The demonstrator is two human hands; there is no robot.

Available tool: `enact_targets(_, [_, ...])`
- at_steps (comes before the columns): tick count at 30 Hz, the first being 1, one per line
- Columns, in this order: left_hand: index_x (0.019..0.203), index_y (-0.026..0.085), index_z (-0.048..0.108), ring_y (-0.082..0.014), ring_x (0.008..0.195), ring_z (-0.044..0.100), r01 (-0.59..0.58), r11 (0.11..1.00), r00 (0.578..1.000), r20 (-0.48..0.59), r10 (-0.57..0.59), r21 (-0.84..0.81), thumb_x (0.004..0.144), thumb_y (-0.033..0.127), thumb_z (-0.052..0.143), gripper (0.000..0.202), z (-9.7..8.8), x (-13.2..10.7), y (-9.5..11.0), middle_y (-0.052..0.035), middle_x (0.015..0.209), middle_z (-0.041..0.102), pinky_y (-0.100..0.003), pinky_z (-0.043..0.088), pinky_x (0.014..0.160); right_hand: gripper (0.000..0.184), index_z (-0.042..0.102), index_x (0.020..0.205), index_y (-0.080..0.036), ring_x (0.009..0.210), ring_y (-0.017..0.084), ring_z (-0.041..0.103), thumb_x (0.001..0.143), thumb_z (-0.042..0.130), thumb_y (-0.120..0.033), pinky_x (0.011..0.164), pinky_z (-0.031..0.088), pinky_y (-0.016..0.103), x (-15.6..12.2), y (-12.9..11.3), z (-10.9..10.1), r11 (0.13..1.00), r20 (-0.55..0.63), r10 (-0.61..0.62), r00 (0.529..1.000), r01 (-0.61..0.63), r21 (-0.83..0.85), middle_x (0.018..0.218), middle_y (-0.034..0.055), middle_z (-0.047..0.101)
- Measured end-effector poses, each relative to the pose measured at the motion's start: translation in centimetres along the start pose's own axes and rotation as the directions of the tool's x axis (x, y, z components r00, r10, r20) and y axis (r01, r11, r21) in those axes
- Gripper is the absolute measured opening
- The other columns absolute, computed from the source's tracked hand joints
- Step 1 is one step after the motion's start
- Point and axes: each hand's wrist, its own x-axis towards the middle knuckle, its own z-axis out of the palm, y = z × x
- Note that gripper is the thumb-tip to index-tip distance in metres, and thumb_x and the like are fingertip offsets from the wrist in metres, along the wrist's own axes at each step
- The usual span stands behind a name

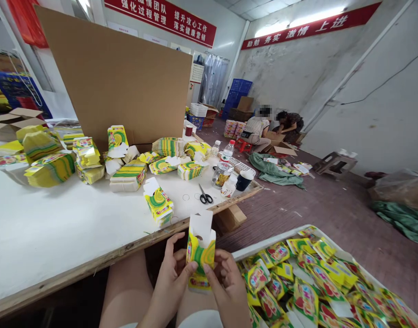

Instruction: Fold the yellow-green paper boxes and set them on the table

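We find the carton held just off the surface's near edge, towards the right corner; left hand and right hand are both clamped on its sides. We judge the work partway: the body seems formed, the top stands undone, and stacked cartons towards the far edge appear left. We record yellow and green print, with a raised white flap

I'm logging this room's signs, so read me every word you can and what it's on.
"激情团队 提升攻心工作 / 强化过程管理 落实健康营销": left banner, top line's start cut off.
"勤勉 务实 激情 上进": right banner.
Too small or blurred: print on the held box, stacked boxes, packets, red-capped bottle and wall notice.
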Motion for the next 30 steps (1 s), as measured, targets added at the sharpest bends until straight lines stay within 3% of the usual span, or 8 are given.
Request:
enact_targets(3, [0.141,0.026,0.022,-0.0235,0.098,0.069,-0.011,0.999,0.992,0.127,0.006,0.034,0.09,0.036,0.063,0.066,-0.4,-0.3,0.6,-0.0103,0.11,0.073,-0.033,0.052,0.085,0.049,0.052,0.128,-0.025,0.106,0.026,0.066,0.085,0.071,-0.039,0.087,0.053,0.034,0.2,-1.3,-0.5,0.994,0.048,-0.052,0.997,0.047,0.095,0.127,0.0117,0.064])
enact_targets(5, [0.143,0.027,0.022,-0.0238,0.102,0.068,0.001,0.999,0.975,0.222,-0.009,0.036,0.092,0.036,0.062,0.066,-0.8,-0.4,1.1,-0.0108,0.112,0.072,-0.034,0.05,0.088,0.053,0.048,0.134,-0.026,0.116,0.028,0.062,0.087,0.069,-0.038,0.094,0.051,0.038,0.2,-1.9,-0.9,0.987,0.139,-0.047,0.989,0.024,0.161,0.135,0.0133,0.06])
enact_targets(11, [0.13,0.028,0.04,-0.0194,0.089,0.068,0.128,0.989,0.928,0.361,-0.093,-0.074,0.086,0.031,0.07,0.054,-1.5,-0.6,1.9,-0.0052,0.098,0.072,-0.03,0.05,0.079,0.049,0.047,0.133,-0.03,0.103,0.025,0.066,0.089,0.065,-0.041,0.089,0.05,0.036,0.0,-2.1,-2.2,0.984,0.308,-0.001,0.951,-0.054,0.171,0.118,0.0085,0.068])
enact_targets(15, [0.114,0.025,0.048,-0.014,0.078,0.065,0.162,0.981,0.917,0.385,-0.108,-0.111,0.08,0.032,0.077,0.045,-1.2,-0.9,1.6,-0.0005,0.086,0.07,-0.022,0.045,0.07,0.029,0.06,0.114,-0.026,0.082,0.02,0.063,0.092,0.059,-0.044,0.073,0.048,0.028,0.4,-2.3,-2.8,0.999,0.364,0.011,0.931,-0.028,0.04,0.09,0.0029,0.067])
enact_targets(19, [0.133,0.029,0.038,-0.0177,0.084,0.066,0.156,0.986,0.925,0.358,-0.126,-0.054,0.081,0.034,0.077,0.065,-1.1,-1.1,1.3,-0.0023,0.089,0.071,-0.026,0.045,0.074,0.026,0.065,0.087,-0.021,0.07,0.017,0.056,0.093,0.056,-0.045,0.064,0.044,0.025,0.8,-2.6,-2.7,0.994,0.29,-0.085,0.953,0.103,-0.047,0.076,0.001,0.06])
enact_targets(22, [0.149,0.032,0.018,-0.0228,0.094,0.067,0.172,0.985,0.912,0.38,-0.151,-0.02,0.081,0.035,0.076,0.09,-1.3,-1.0,1.3,-0.0055,0.097,0.073,-0.031,0.048,0.079,0.019,0.067,0.09,-0.024,0.08,0.021,0.062,0.089,0.063,-0.042,0.074,0.049,0.028,0.7,-2.5,-2.3,0.989,0.174,-0.141,0.975,0.145,-0.011,0.085,0.0034,0.065])
enact_targets(26, [0.14,0.027,0.041,-0.025,0.101,0.066,0.163,0.986,0.902,0.402,-0.156,0.016,0.082,0.036,0.074,0.067,-1.2,-0.8,1.6,-0.0094,0.107,0.072,-0.033,0.049,0.083,0.038,0.062,0.12,-0.031,0.087,0.024,0.067,0.085,0.069,-0.045,0.081,0.053,0.034,0.5,-2.3,-2.3,0.993,0.033,-0.087,0.996,0.084,0.087,0.1,0.0056,0.072])
enact_targets(30, [0.133,0.024,0.049,-0.0227,0.092,0.068,0.054,0.995,0.945,0.316,-0.079,0.087,0.084,0.035,0.071,0.054,-1.0,-0.5,1.5,-0.0094,0.106,0.073,-0.029,0.05,0.078,0.038,0.078,0.098,-0.025,0.1,0.03,0.063,0.091,0.054,-0.053,0.087,0.05,0.039,1.0,-2.9,-3.3,0.953,0.135,-0.267,0.954,0.282,-0.108,0.102,0.0114,0.071])
